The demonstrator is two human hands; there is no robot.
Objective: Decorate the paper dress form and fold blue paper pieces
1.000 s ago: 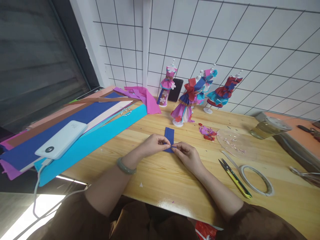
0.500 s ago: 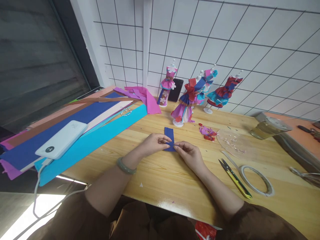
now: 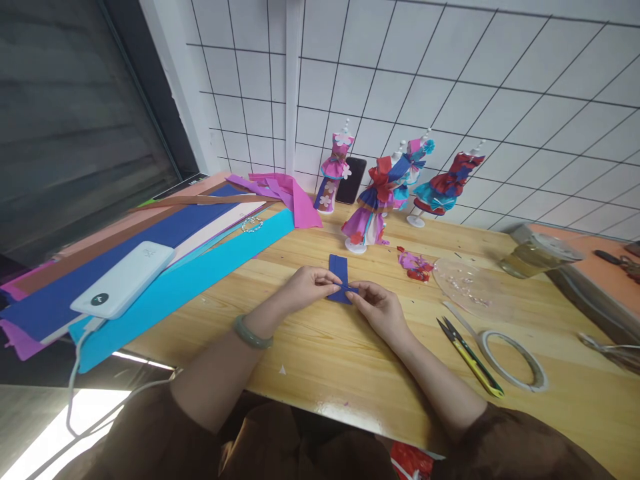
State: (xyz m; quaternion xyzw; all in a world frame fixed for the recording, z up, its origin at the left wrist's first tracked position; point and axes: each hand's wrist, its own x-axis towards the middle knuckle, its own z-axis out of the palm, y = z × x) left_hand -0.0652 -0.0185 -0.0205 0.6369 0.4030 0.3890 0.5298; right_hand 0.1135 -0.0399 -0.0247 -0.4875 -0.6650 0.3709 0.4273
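A small dark blue strip (image 3: 338, 265) lies upright in view on the wooden table, between my two hands. Over its lower part, both hands pinch a little blue piece. My left hand (image 3: 316, 285), with a green bangle (image 3: 253, 332) on the wrist, grips its left side between thumb and fingers. From the right, my right hand (image 3: 373, 303) pinches the other end. Fingertips partly cover the piece, so its exact shape is hard to make out. Yellow-handled snips (image 3: 473, 360) and a roll of white tape (image 3: 515, 360) rest to the right.
Dressed miniature mannequins (image 3: 373, 207) stand along the wall beside a phone (image 3: 351, 180). Coloured paper strips (image 3: 200, 263) and a power bank (image 3: 123, 279) are at left. Scraps (image 3: 416, 265), a bead dish (image 3: 467, 287) and a cup (image 3: 535, 257) sit at right.
A small blue piece now shows between my fingertips, its right end reaching over the strip's right edge. Both hands have barely moved.
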